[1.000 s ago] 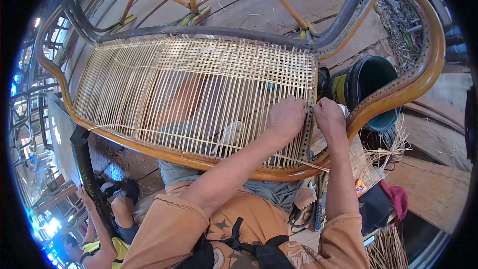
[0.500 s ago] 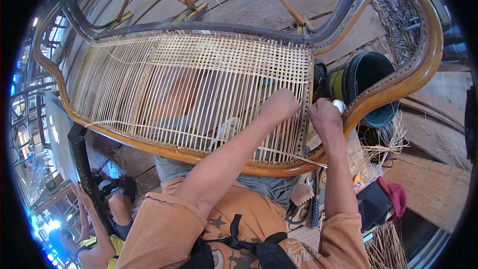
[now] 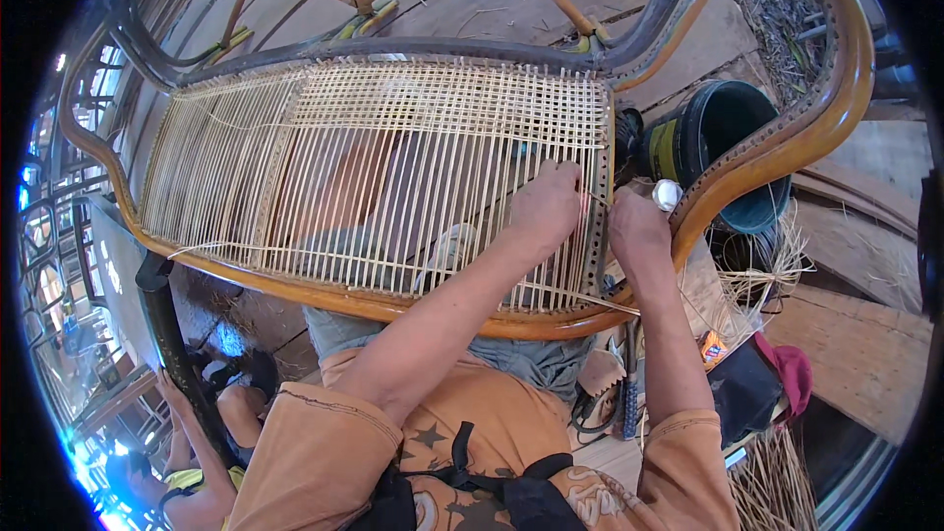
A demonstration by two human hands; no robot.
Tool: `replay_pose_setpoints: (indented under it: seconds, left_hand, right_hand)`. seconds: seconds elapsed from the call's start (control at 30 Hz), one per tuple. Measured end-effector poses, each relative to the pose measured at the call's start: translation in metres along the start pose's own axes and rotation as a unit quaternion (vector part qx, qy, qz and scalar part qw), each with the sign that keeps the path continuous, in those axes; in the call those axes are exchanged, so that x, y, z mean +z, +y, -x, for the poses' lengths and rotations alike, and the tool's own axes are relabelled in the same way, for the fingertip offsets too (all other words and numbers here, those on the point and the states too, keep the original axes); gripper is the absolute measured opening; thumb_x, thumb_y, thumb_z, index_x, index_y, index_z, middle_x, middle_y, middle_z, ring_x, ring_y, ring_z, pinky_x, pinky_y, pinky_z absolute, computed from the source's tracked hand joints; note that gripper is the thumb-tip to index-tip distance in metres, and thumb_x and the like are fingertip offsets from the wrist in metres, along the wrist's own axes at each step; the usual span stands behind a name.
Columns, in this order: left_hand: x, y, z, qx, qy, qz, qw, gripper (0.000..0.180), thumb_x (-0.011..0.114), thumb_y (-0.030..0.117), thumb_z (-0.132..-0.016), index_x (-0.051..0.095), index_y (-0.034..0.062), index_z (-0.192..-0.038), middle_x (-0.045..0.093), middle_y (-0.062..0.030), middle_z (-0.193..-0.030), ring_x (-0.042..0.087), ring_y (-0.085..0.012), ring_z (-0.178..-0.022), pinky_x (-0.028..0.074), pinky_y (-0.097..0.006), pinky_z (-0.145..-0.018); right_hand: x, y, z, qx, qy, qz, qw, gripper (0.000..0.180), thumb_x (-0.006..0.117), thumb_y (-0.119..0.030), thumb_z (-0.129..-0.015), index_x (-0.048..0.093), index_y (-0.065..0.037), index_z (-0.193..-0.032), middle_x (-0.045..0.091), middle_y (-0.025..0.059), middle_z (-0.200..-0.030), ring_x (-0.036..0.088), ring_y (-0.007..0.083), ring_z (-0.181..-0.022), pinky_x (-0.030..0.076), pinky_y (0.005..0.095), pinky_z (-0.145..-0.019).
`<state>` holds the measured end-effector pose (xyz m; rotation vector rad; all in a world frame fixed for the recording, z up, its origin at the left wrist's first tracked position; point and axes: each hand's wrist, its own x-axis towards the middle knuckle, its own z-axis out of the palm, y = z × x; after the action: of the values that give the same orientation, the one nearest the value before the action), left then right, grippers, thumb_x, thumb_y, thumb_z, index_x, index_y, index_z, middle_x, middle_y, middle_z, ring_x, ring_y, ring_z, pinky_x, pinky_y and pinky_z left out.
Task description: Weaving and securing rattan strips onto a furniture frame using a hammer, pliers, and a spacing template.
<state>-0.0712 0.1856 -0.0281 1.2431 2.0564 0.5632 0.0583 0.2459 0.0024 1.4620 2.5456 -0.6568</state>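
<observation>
Open air lies above the stretched cane strands [image 3: 393, 206] to the left of the left hand [image 3: 548, 205], though downward they leave only narrow slits. The woven band [image 3: 442, 103] at the far side offers just tiny holes. Between the drilled rail [image 3: 598, 241] and the curved rattan arm [image 3: 787, 152], the right hand [image 3: 637, 226] and a round white object [image 3: 667, 195] crowd the gap; the bucket [image 3: 664, 152] stands beyond. The front rail [image 3: 393, 307] crosses under the left forearm [image 3: 442, 310].
</observation>
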Motion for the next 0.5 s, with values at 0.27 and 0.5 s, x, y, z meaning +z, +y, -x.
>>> replay_pose_setpoints:
  seconds: [0.27, 0.5]
  left_hand:
    - [-0.002, 0.013, 0.005, -0.021, -0.019, -0.032, 0.999, 0.024, 0.055, 0.019, -0.082, 0.057, 0.0104, -0.105, 0.054, -0.0142, -0.102, 0.059, -0.0328, -0.087, 0.049, -0.044, -0.075]
    - [-0.017, -0.001, -0.012, 0.006, -0.103, 0.04, 0.994, 0.015, 0.055, 0.016, -0.079, 0.064, 0.0049, -0.083, 0.062, -0.0169, -0.085, 0.061, -0.0331, -0.081, 0.049, -0.043, -0.073]
  right_hand:
    - [-0.006, -0.003, -0.002, 0.014, -0.024, -0.016, 0.999, 0.014, 0.045, -0.009, -0.084, 0.057, -0.001, -0.084, 0.062, 0.0229, -0.076, 0.061, 0.0404, -0.077, 0.049, 0.0456, -0.068]
    - [-0.006, 0.0, -0.003, 0.01, -0.035, -0.005, 0.999, 0.017, 0.043, -0.011, -0.085, 0.057, -0.001, -0.087, 0.061, 0.0239, -0.078, 0.061, 0.0391, -0.081, 0.047, 0.0469, -0.07]
